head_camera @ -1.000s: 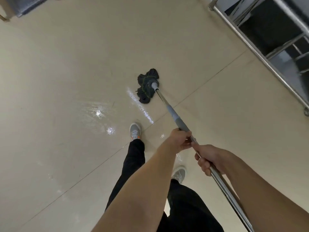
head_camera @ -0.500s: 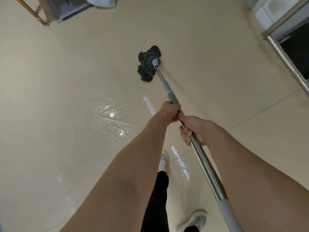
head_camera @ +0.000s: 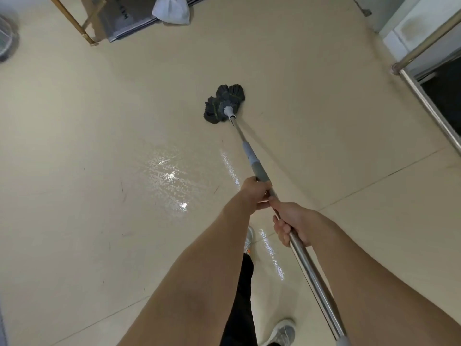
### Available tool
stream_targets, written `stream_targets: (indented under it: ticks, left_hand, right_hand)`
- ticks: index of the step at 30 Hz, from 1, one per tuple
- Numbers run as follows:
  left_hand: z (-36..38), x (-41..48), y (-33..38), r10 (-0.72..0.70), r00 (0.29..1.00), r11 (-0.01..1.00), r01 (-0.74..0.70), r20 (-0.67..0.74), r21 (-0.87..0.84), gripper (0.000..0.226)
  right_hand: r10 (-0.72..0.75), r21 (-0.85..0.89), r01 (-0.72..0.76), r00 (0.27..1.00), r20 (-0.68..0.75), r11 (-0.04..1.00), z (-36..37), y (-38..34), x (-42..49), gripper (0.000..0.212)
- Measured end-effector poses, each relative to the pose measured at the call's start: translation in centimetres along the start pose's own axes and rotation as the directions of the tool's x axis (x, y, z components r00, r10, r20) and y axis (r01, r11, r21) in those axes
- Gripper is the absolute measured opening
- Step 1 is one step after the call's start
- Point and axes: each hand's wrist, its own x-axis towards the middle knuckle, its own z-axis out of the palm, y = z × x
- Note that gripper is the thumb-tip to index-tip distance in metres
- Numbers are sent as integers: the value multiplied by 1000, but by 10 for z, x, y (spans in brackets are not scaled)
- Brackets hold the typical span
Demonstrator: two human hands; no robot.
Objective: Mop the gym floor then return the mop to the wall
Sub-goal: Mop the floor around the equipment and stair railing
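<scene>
Wet beige floor [head_camera: 74,146]: my left hand [head_camera: 254,193] and right hand [head_camera: 293,226] clamp the mop [head_camera: 224,103]; long, overlapping strokes should work best.

- Mop handle [head_camera: 309,268]: polished metal tube with matt grey plastic sleeve.
- Mop head [head_camera: 222,103]: dark, coarse cloth strands.
- Floor [head_camera: 99,146]: smooth beige tile, glossy where wet.
- Railing [head_camera: 429,106]: brushed metal.

Both arms bare, stretched fwd & down. Left hand [head_camera: 254,193] further out, fingers wrapped round the mop handle [head_camera: 309,270], back of hand up. Right hand [head_camera: 290,224] just behind it, nearly touching, fist closed on same handle, knuckles to the left. Forearms converge toward the hands.
</scene>
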Motion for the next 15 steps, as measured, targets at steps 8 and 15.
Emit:
stream_targets:
  ticks: [8,15]
  left_hand:
    - [39,-94,-140,-89,996,993,91,-18,73,22]
    - [96,-198,-326,-210,973,974,216,95,-64,10]
  right_hand:
    - [-70,-248,54,996,-54,967,-16,169,-37,50]
    - [-22,-577,-27,997,-78,817,-51,365,-63,67]
